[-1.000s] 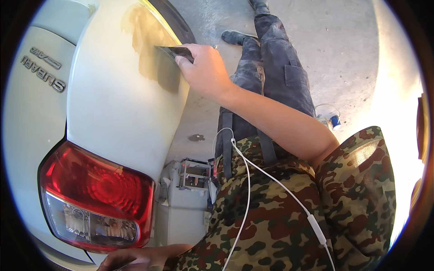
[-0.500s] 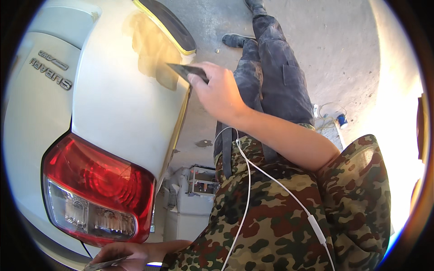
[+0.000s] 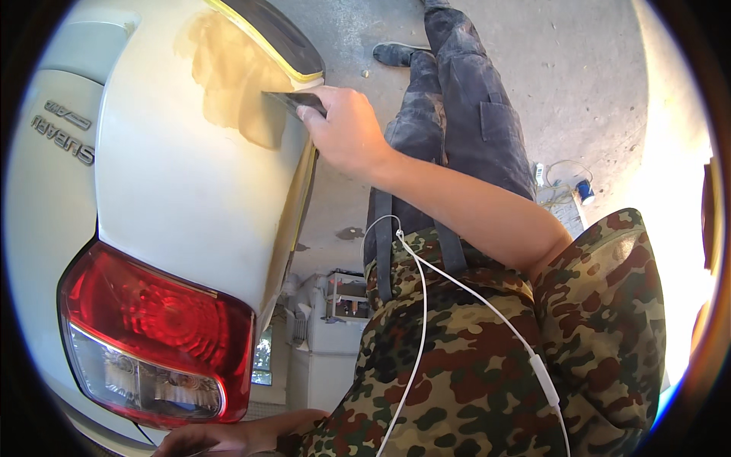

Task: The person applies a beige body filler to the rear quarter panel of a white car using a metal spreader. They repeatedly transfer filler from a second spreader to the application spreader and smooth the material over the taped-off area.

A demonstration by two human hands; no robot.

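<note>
My right hand grips a dark putty knife between thumb and fingers. Its blade tip meets the edge of a beige, smeared filler patch on the white car's rear body panel. Yellow masking tape borders the dark trim beside the patch. At the lower left, below the red and clear tail light, is my left hand. Its fingers are bent and partly cut off by the picture's edge; the thin flat blade it held a moment earlier is out of sight now.
The tailgate with raised lettering lies to the left. A white cable hangs over my camouflage shirt. Beyond the car stand a pale cabinet and a small rack. A blue can sits on the right.
The car has shifted left and a little down in view. My right hand and putty knife have moved slightly up and left along the patch. The left hand's blade has slipped out of view.
</note>
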